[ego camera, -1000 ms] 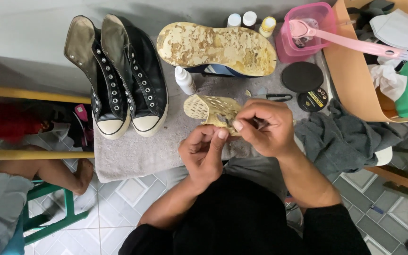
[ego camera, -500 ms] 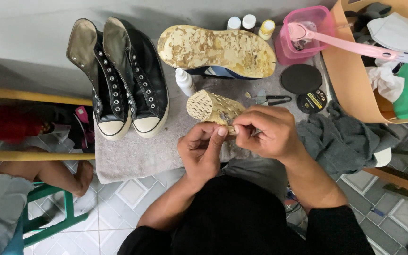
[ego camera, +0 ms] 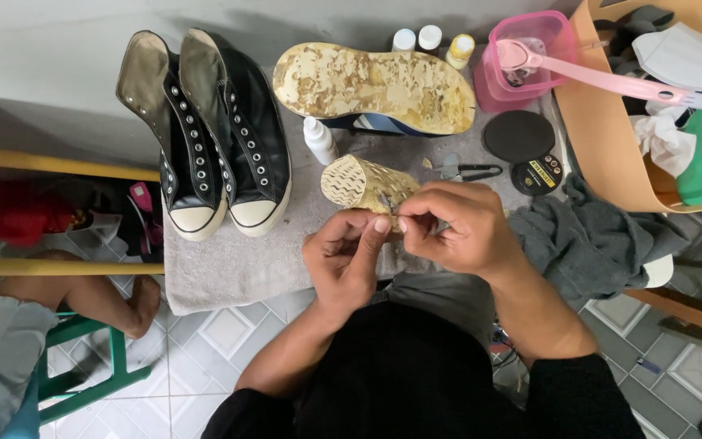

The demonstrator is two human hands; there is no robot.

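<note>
My left hand [ego camera: 344, 256] and my right hand [ego camera: 457, 228] both pinch the near end of the worn yellow sole [ego camera: 365, 184], fingertips closed tight on its edge. That sole lies on the grey towel [ego camera: 229, 264], just right of the black sneakers [ego camera: 209, 134], below the upturned shoe [ego camera: 375, 85], beside a small white bottle [ego camera: 318, 140].

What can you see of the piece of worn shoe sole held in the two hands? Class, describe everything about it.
The sole piece is a yellowed, rubbery-looking slab with a wavy tread pattern and flaking, cracked patches. It is held above the grey cloth, its rounded end pointing up and left. The left hand grips its near end from below; the right hand pinches at its edge with the fingertips. Its underside is hidden.
</note>
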